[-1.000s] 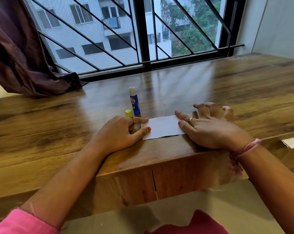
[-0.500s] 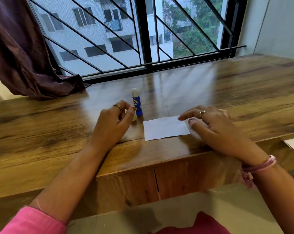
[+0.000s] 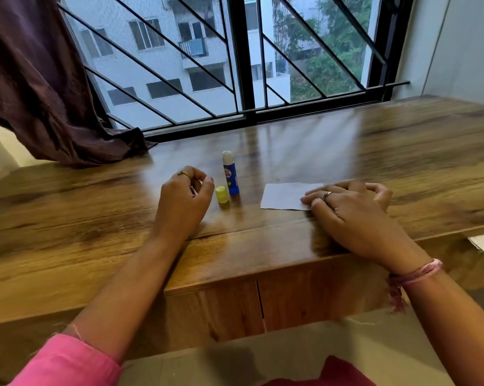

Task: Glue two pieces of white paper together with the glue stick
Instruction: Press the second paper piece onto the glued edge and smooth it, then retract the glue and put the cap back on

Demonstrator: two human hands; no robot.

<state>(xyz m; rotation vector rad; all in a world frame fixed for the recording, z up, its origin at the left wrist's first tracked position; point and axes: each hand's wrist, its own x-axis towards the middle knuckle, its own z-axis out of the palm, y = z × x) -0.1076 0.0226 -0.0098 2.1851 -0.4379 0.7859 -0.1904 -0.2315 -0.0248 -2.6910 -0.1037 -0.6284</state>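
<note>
The paper (image 3: 284, 196) is lying flat near the front edge of the worktop (image 3: 402, 151), and the right hand (image 3: 354, 215) is resting on its right end, fingers (image 3: 311, 201) spread loosely and pressing down rather than gripping. Only one white rectangle is showing, so I am judging that the two pieces are already stacked and the step in hand is pressing the joint. To do this well, the right hand should be smoothing firmly from one end to the other, keeping the edges lined up and not letting the sheet slide on the glossy wood. Just left of the paper, apart from it, the glue stick (image 3: 230, 174) is standing upright with its white tip exposed, and its yellow cap (image 3: 221, 194) is sitting beside it. The left hand (image 3: 183, 201) is hovering close to the cap, fingers curled loosely and holding nothing; capping the stick looks like the sensible follow-up. The paper's right part is hidden under the hand, so whether a second sheet or any overlap lies there is not showing, and the stick's label is too small to read.
</note>
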